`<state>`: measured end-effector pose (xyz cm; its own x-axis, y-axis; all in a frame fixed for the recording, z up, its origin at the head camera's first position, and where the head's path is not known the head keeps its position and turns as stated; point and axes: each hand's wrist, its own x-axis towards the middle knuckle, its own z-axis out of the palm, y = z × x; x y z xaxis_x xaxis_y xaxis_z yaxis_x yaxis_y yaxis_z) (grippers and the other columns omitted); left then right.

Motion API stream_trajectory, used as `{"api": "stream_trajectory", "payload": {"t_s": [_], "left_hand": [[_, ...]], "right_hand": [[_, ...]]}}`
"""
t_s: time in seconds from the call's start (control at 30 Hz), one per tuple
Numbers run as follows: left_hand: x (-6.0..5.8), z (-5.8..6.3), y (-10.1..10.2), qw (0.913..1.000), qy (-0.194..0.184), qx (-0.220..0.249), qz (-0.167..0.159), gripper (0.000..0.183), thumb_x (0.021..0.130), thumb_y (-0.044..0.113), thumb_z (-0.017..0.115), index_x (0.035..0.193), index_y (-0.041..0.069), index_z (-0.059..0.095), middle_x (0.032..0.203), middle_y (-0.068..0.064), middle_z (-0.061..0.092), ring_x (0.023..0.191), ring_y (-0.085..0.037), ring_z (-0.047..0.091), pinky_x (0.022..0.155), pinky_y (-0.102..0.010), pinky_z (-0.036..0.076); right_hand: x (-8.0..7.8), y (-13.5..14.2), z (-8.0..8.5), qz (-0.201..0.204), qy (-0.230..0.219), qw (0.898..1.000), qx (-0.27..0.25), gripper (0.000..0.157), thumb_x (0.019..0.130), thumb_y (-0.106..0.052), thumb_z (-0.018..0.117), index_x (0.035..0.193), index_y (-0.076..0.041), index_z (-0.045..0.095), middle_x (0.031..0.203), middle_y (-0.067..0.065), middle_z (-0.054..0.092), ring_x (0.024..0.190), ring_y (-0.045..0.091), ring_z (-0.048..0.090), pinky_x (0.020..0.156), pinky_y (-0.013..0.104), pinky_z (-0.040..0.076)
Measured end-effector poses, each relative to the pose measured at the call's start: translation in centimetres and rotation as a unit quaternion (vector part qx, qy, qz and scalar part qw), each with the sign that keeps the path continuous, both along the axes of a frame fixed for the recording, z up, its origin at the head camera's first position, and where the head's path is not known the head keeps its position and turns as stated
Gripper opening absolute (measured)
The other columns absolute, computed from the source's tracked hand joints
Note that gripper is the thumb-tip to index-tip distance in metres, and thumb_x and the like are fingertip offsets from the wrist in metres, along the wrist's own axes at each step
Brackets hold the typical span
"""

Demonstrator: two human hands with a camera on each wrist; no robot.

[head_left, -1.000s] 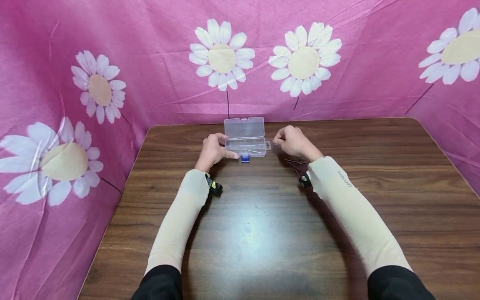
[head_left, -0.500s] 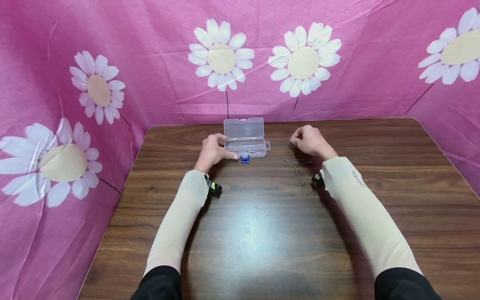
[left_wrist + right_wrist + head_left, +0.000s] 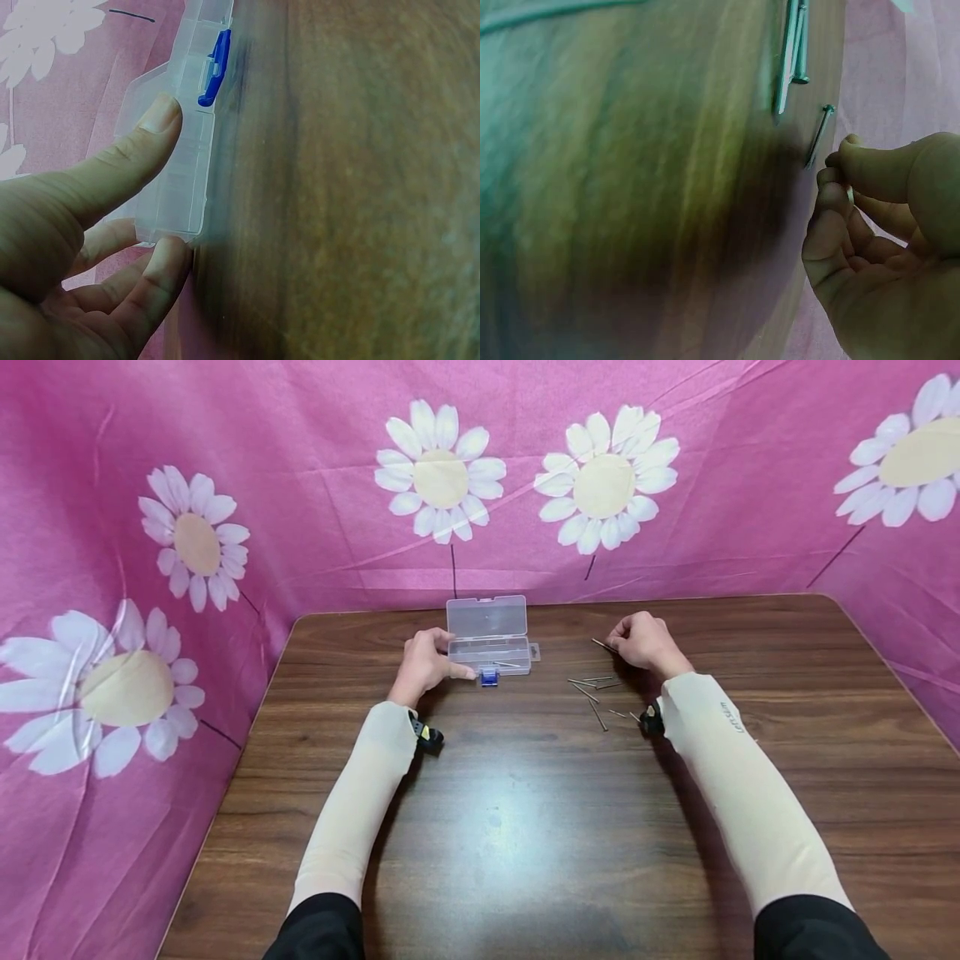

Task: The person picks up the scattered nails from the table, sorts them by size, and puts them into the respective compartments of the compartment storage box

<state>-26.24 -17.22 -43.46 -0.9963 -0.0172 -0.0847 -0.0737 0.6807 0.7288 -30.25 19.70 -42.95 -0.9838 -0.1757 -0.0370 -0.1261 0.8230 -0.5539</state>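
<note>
My left hand (image 3: 427,664) holds the left end of a clear plastic storage box (image 3: 480,647). Its lid stands raised, and a blue latch (image 3: 489,677) sits at the front. In the left wrist view, the thumb lies along the front wall and the fingers (image 3: 154,292) bend round the end. One nail (image 3: 506,664) rests inside the box. Over to the right, my right hand (image 3: 647,642) has thumb and index tips (image 3: 847,150) together, right at the end of a nail (image 3: 820,136); I cannot tell whether they pinch it.
Several loose nails (image 3: 585,692) lie scattered on the wooden table (image 3: 495,827), in front of and left of the right hand. A pink cloth with daisies (image 3: 517,568) hangs behind the table's far edge.
My right hand has moved from beside the box to the right, in two steps. A nail now shows at its fingertips, and more of the scattered nails are uncovered. My left hand stays at the box.
</note>
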Motion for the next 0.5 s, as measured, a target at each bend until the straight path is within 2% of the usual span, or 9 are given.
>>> {"api": "stream_trajectory", "payload": {"t_s": [0.2, 0.33, 0.43, 0.5], "left_hand": [[0.06, -0.01, -0.1, 1.0, -0.002, 0.003, 0.003, 0.079, 0.059, 0.026, 0.1, 0.128, 0.007, 0.067, 0.115, -0.012, 0.066, 0.114, -0.03, 0.052, 0.096, -0.039, 0.047], [0.08, -0.06, -0.14, 1.0, 0.002, 0.003, 0.006, 0.079, 0.058, 0.026, 0.101, 0.127, 0.007, 0.068, 0.114, -0.012, 0.067, 0.113, -0.03, 0.052, 0.096, -0.04, 0.047], [0.06, -0.2, -0.11, 0.9999, 0.006, 0.007, 0.005, 0.079, 0.058, 0.025, 0.101, 0.127, 0.007, 0.068, 0.114, -0.012, 0.066, 0.113, -0.031, 0.052, 0.096, -0.04, 0.046], [0.08, -0.35, -0.1, 0.9999, 0.006, 0.009, 0.005, 0.078, 0.058, 0.026, 0.101, 0.126, 0.007, 0.068, 0.113, -0.012, 0.066, 0.113, -0.031, 0.052, 0.096, -0.04, 0.046]], "right_hand": [[-0.02, 0.01, -0.22, 0.011, -0.01, 1.0, 0.013, 0.015, 0.091, -0.014, 0.069, 0.088, 0.0, 0.073, 0.086, 0.013, 0.071, 0.106, 0.045, 0.054, 0.102, 0.056, 0.036], [-0.1, -0.17, -0.1, 0.033, -0.009, 0.998, 0.046, 0.013, 0.09, -0.011, 0.069, 0.084, -0.001, 0.074, 0.081, 0.011, 0.071, 0.1, 0.043, 0.058, 0.098, 0.055, 0.04], [-0.16, -0.43, 0.05, 0.057, -0.015, 0.994, 0.092, 0.019, 0.088, -0.006, 0.06, 0.07, -0.003, 0.066, 0.069, 0.007, 0.061, 0.086, 0.037, 0.059, 0.084, 0.051, 0.048], [-0.15, -0.63, 0.13, 0.075, -0.021, 0.99, 0.114, 0.023, 0.085, -0.002, 0.054, 0.063, -0.008, 0.057, 0.064, 0.002, 0.049, 0.078, 0.032, 0.054, 0.075, 0.045, 0.046]]}}
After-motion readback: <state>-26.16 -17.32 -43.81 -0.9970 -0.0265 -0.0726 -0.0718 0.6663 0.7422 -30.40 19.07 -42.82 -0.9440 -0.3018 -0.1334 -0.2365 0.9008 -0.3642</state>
